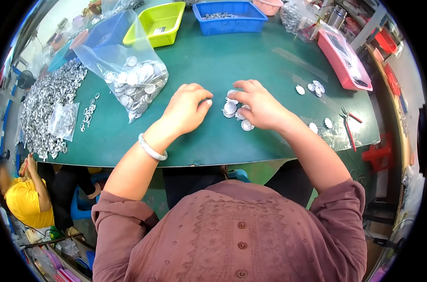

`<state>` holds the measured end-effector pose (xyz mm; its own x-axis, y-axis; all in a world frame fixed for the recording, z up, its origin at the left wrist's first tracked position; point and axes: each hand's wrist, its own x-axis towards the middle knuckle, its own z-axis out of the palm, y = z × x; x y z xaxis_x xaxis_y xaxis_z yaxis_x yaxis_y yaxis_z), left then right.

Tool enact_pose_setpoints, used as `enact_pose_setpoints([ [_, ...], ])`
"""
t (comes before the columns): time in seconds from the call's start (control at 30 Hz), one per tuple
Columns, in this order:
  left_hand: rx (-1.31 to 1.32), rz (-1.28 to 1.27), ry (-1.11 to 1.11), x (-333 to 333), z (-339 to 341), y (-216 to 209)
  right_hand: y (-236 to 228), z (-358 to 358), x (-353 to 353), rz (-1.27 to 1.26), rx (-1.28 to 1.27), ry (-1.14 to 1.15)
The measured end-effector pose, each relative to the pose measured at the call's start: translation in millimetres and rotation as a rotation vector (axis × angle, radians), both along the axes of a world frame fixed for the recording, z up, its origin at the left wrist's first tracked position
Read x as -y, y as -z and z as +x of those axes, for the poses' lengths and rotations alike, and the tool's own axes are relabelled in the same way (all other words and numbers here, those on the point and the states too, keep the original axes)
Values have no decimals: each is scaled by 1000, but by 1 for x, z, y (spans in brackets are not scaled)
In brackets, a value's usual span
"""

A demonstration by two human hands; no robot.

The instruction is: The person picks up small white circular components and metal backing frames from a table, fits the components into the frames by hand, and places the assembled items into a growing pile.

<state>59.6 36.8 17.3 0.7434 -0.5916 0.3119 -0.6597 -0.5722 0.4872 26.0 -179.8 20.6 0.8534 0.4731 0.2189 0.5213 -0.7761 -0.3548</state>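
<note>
A small heap of silver round metal pendants [230, 107] lies on the green table in front of me. Over its right side is my right hand [263, 105], fingers spread and bent, their tips touching the pendants. One pendant [247, 125] lies just below that hand's thumb. My left hand [187, 109] hovers left of the heap, a pale bangle on its wrist. Its thumb and forefinger are drawn close together; anything between them is too small or hidden to make out. Left of this hand sits a clear plastic bag [140, 87] of similar silver discs.
A large pile of small metal parts [46, 108] covers the table's left end. Blue [230, 19], lime [159, 26] and pink [345, 56] trays line the far and right sides. Red-handled pliers [349, 131] lie right, near loose discs [316, 88]. A person in yellow [30, 202] sits at left.
</note>
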Motion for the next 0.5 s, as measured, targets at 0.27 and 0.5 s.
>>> enact_pose_setpoints([
  [0.27,-66,4,-13,-13,1,2,6,7,-8,-45,17,-24],
  [0.5,-133,-85,37,0,0,3,6,13,-5,514,-382,167],
])
